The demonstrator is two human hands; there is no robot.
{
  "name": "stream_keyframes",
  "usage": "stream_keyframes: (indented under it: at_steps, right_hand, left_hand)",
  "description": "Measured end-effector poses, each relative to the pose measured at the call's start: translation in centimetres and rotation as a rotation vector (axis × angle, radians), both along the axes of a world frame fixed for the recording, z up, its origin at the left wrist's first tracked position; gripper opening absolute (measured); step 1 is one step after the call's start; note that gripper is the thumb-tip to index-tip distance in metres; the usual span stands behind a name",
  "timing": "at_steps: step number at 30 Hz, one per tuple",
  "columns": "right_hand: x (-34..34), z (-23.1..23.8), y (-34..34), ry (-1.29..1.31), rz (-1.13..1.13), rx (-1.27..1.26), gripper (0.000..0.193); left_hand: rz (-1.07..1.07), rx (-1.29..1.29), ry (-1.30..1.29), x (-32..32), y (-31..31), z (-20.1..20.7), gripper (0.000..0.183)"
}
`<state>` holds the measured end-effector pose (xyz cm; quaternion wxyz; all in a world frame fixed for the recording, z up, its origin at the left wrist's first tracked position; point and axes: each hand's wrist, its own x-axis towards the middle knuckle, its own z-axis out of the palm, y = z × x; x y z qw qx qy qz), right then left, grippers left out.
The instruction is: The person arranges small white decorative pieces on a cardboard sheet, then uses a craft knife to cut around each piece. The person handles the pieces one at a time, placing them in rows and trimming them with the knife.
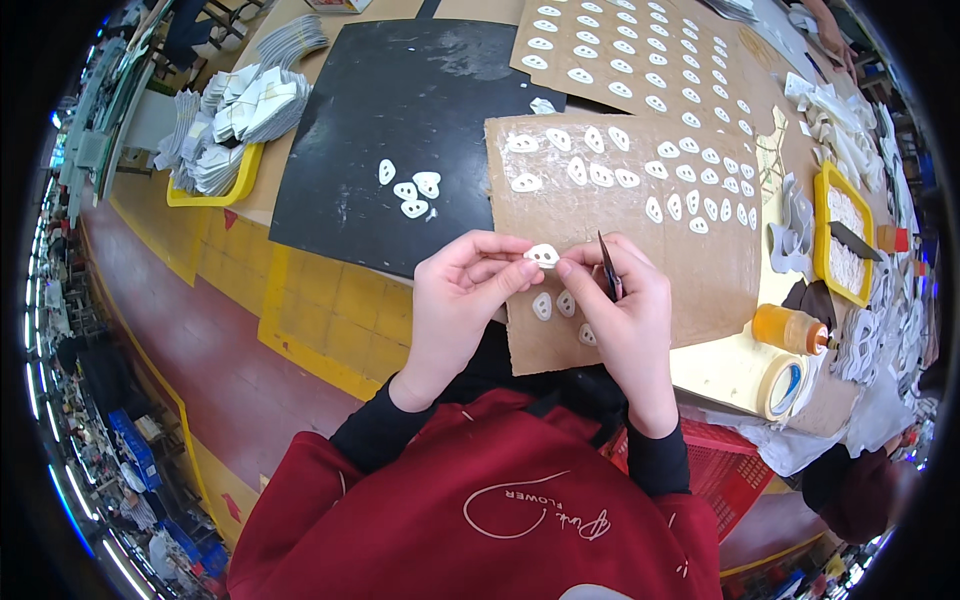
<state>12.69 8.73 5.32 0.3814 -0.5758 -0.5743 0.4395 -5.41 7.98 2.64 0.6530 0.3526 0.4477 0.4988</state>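
Observation:
Between the fingertips of both hands is a small white, rounded piece with two dark holes (543, 256). My left hand (462, 290) pinches its left end between thumb and fingers. My right hand (628, 315) pinches the other end and also keeps a slim dark pointed tool (608, 268) in its fingers, tip up; whether it is tweezers or scissors I cannot tell. Under my hands lies a brown cardboard sheet (700, 290) bearing several similar white pieces (601, 175). To the left, a few more pieces (426, 184) rest on a black board (400, 90).
A second cardboard sheet (740, 75) with rows of white pieces lies behind. At the right are a yellow tray (826, 215) with a knife (853, 241), an amber bottle (785, 328) and a tape roll (780, 387). Stacked pale cut parts (265, 105) fill a yellow basket (245, 180) at left.

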Motion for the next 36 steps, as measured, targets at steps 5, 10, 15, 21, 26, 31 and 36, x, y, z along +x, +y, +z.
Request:
stream_keyframes:
  at_steps: [5,10,15,21,26,31,36]
  right_hand:
    - [-0.7,-0.5,2.0,0.041,-0.025,-0.079,0.011]
    - [-1.3,-1.2,4.1,-0.220,0.022,0.028,0.016]
    - [-2.2,-1.6,4.8,-0.319,0.000,0.040,0.024]
    - [-1.7,-1.1,4.9,-0.261,0.022,-0.089,0.025]
    - [-1.8,-1.2,5.2,-0.388,0.040,-0.052,0.026]
    - [-1.9,-1.8,5.0,-0.512,0.034,0.058,0.023]
    - [-2.0,-1.8,4.6,-0.540,-0.076,0.144,0.024]
  left_hand:
    - [-0.005,0.394,0.486,-1.6,1.1,-0.9,0.044]
    - [-0.025,0.752,0.988,-3.5,2.0,-1.2,0.049]
    - [-0.088,0.805,1.141,-3.1,2.0,-2.0,0.041]
    - [-0.073,0.840,1.155,-3.1,2.1,-2.5,0.036]
    - [-0.094,0.845,1.190,-2.9,2.1,-2.7,0.036]
    - [-0.098,0.845,1.207,-2.4,2.1,-2.8,0.035]
    - [-0.091,0.798,1.261,-1.8,2.4,-2.5,0.034]
